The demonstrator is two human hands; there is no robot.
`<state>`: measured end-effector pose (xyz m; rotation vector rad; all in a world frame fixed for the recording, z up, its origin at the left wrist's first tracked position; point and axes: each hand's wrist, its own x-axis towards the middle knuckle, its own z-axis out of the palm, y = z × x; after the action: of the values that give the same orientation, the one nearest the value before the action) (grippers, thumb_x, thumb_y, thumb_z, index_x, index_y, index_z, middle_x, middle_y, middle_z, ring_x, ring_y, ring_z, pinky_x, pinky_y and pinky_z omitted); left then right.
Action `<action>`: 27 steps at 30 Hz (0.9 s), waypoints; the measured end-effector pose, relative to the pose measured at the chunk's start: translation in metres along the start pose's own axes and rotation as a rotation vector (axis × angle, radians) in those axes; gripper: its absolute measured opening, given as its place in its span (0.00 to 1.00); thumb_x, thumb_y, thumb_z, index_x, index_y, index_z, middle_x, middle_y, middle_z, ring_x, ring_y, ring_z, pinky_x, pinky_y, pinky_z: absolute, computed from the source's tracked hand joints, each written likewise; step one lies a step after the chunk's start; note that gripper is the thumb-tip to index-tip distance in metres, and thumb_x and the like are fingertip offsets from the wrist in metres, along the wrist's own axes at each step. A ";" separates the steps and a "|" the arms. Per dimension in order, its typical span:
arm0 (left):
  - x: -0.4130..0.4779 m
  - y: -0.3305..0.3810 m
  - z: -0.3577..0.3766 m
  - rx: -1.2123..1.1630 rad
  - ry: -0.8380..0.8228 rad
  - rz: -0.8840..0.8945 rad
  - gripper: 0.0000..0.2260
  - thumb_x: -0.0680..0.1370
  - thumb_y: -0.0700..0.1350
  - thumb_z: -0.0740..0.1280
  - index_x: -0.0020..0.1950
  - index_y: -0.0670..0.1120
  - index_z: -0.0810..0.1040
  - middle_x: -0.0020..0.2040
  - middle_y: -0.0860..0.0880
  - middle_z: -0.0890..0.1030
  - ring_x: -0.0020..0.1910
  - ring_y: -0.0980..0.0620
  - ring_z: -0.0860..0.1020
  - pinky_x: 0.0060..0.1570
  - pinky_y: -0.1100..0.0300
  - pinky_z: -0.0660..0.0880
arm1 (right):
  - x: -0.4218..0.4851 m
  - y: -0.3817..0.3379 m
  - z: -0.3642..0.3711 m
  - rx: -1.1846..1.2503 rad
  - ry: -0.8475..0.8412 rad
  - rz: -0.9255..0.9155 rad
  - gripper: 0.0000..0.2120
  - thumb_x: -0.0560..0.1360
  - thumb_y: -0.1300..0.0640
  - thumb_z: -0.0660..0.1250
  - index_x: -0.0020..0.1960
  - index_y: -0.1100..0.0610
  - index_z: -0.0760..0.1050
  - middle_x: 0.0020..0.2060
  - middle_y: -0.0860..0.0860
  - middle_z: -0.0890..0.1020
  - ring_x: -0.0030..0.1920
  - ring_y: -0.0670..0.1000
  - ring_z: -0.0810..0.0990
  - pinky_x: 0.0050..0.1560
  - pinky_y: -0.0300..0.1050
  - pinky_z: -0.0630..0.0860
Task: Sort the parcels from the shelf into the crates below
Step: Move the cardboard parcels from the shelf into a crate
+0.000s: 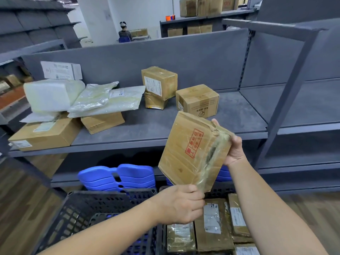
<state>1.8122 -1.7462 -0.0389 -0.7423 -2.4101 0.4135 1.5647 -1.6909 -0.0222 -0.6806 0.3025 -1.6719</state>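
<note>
Beneath the held box [193, 150], the right crate [220, 193] contains taped parcels [213, 223].

Grey metal shelf [147, 126] across the view, with flat back panel [202, 57] and slanted post [284, 107] at right. Behind it white pillar [95, 19] and pale wall [143, 10]. Farther back another grey rack [202, 17], loaded with cartons [200, 6]. Seated person [125, 33] beside the pillar, back turned. Brown wood-pattern floor [18, 218] low at left and right. Soft, even indoor light over everything.
</note>
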 end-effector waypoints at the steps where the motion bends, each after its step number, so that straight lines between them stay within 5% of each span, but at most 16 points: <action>1: 0.001 -0.001 0.000 0.008 -0.008 0.020 0.14 0.81 0.36 0.67 0.36 0.47 0.75 0.38 0.50 0.78 0.43 0.48 0.77 0.54 0.60 0.68 | 0.002 -0.001 0.001 0.041 -0.036 -0.022 0.31 0.74 0.57 0.77 0.75 0.59 0.73 0.74 0.62 0.73 0.73 0.65 0.73 0.74 0.66 0.67; 7: 0.007 -0.004 0.006 0.020 0.003 0.074 0.14 0.82 0.36 0.66 0.38 0.47 0.75 0.40 0.49 0.78 0.44 0.48 0.78 0.53 0.60 0.70 | 0.007 -0.007 0.009 0.151 -0.097 -0.074 0.28 0.75 0.63 0.73 0.74 0.64 0.70 0.73 0.67 0.72 0.72 0.69 0.72 0.72 0.67 0.68; 10: 0.014 -0.004 -0.001 -0.026 0.092 -0.026 0.05 0.82 0.38 0.69 0.52 0.45 0.85 0.62 0.44 0.84 0.63 0.46 0.81 0.65 0.54 0.75 | 0.004 -0.006 0.010 0.220 -0.064 -0.105 0.28 0.78 0.63 0.70 0.75 0.67 0.68 0.73 0.69 0.71 0.73 0.70 0.70 0.74 0.68 0.64; 12: 0.016 -0.002 -0.004 -0.016 0.216 -0.277 0.19 0.79 0.41 0.74 0.69 0.48 0.78 0.76 0.41 0.72 0.76 0.44 0.71 0.75 0.43 0.68 | 0.000 -0.006 0.009 0.246 -0.037 -0.136 0.28 0.78 0.61 0.70 0.76 0.67 0.68 0.73 0.68 0.72 0.73 0.69 0.71 0.74 0.69 0.63; 16: 0.017 -0.005 -0.014 -0.312 0.204 -1.051 0.58 0.67 0.65 0.80 0.84 0.50 0.47 0.85 0.42 0.42 0.85 0.40 0.45 0.80 0.35 0.48 | -0.007 -0.009 0.011 0.254 -0.042 -0.207 0.30 0.76 0.61 0.73 0.75 0.66 0.69 0.71 0.67 0.74 0.71 0.69 0.72 0.73 0.70 0.65; 18: 0.014 -0.006 -0.015 -0.467 0.154 -1.263 0.67 0.61 0.70 0.80 0.83 0.60 0.34 0.84 0.52 0.35 0.84 0.48 0.41 0.81 0.37 0.51 | -0.008 -0.012 0.017 0.206 -0.056 -0.263 0.30 0.75 0.62 0.74 0.74 0.65 0.70 0.71 0.67 0.74 0.71 0.69 0.72 0.72 0.70 0.66; 20: 0.012 -0.005 -0.011 -0.558 0.134 -1.305 0.69 0.59 0.70 0.80 0.79 0.65 0.28 0.83 0.58 0.42 0.84 0.55 0.47 0.81 0.45 0.57 | -0.008 -0.015 0.022 0.169 -0.052 -0.274 0.30 0.74 0.63 0.75 0.73 0.65 0.71 0.70 0.67 0.74 0.70 0.69 0.73 0.70 0.69 0.68; 27: 0.016 -0.003 -0.007 -0.588 0.156 -1.310 0.69 0.59 0.69 0.79 0.81 0.61 0.29 0.81 0.51 0.50 0.79 0.65 0.51 0.73 0.73 0.53 | -0.006 -0.018 0.026 0.126 -0.049 -0.310 0.30 0.72 0.61 0.77 0.72 0.62 0.71 0.69 0.65 0.75 0.69 0.68 0.74 0.69 0.68 0.72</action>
<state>1.8045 -1.7384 -0.0253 0.6471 -2.2977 -0.8491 1.5662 -1.6767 0.0069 -0.6980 0.0563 -1.9465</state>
